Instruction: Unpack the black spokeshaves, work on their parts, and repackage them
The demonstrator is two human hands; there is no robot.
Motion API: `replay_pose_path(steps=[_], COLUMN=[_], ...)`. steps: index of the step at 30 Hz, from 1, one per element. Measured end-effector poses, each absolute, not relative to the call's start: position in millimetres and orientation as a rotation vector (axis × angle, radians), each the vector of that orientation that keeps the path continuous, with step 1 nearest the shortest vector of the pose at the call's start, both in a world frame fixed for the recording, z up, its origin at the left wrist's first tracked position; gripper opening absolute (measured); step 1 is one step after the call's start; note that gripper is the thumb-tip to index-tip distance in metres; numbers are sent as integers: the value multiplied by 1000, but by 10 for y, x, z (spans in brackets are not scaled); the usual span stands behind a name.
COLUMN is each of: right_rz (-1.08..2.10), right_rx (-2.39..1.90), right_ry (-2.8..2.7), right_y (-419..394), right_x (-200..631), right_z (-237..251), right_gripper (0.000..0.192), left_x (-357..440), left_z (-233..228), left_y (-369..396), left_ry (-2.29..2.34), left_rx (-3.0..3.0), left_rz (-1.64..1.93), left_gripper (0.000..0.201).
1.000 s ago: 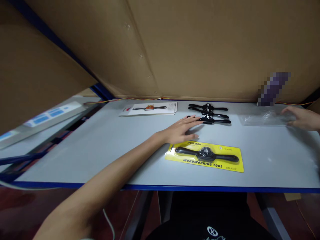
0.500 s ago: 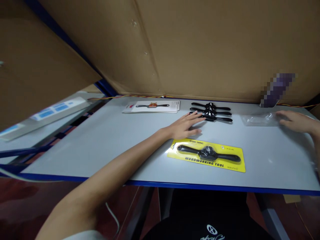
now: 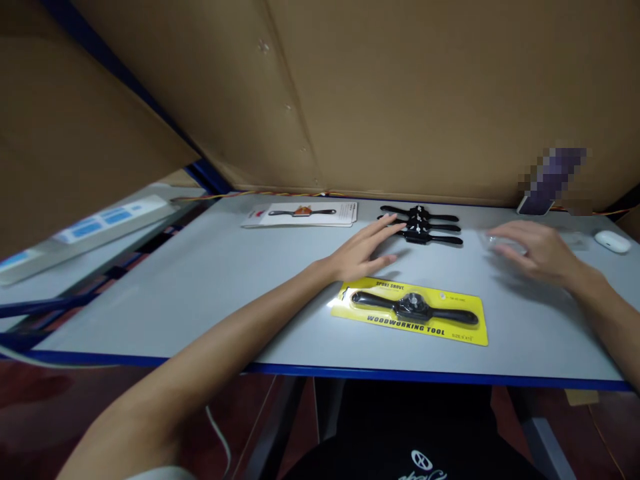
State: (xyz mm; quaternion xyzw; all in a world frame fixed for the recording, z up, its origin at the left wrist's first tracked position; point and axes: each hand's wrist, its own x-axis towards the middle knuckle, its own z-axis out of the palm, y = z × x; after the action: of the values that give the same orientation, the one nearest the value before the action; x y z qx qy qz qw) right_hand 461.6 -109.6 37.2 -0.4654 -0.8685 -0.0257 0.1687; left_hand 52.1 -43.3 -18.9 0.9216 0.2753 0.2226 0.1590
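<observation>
My left hand (image 3: 363, 250) hovers flat with fingers spread, its fingertips just short of three loose black spokeshaves (image 3: 420, 225) lined up at the back of the grey table (image 3: 200, 287). A packaged spokeshave on a yellow card (image 3: 413, 311) lies right below that hand. My right hand (image 3: 533, 252) reaches left with fingers apart over a clear plastic blister (image 3: 493, 241), which it partly hides; whether it touches the plastic I cannot tell.
A white backing card with a printed tool (image 3: 303, 214) lies at the back left. A white mouse-like object (image 3: 613, 241) sits at the far right. Cardboard sheets (image 3: 400, 93) wall the back and left. A blue table edge (image 3: 400, 375) runs along the front.
My right hand has moved left across the table from the far right edge, over the clear plastic. The white object at the far right is now uncovered. My left hand has hardly shifted.
</observation>
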Motion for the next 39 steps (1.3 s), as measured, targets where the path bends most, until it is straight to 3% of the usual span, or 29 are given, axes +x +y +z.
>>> replay_pose_path(steps=[3,7,10,14,26,39], right_rz=[143,214,203,254,363,937], right_rx=[-949,-725,-686,-795,-1038,-1349], right_ry=[-2658,-2807,-2787,-2732,-2620,-2161], right_y=[-1301,-1447,-1447,-1394,-1264,-1150], right_x=[4154,3842,3820,3886,4092,4279], right_z=[278,149,102,96,209,325], right_gripper=[43,65,54,32,34,44], left_x=[503,510,538,550,452,502], left_z=[-123,-19,14,37,159,3], left_y=[-491,-585,-611,-588,-618,-569], left_ry=[758,658,615,638,676,829], left_rx=[2655,2691,2712,2686,2508,2556], left_rz=[718,762,757,769,806,792], left_gripper=[60,46,43,45,68,54])
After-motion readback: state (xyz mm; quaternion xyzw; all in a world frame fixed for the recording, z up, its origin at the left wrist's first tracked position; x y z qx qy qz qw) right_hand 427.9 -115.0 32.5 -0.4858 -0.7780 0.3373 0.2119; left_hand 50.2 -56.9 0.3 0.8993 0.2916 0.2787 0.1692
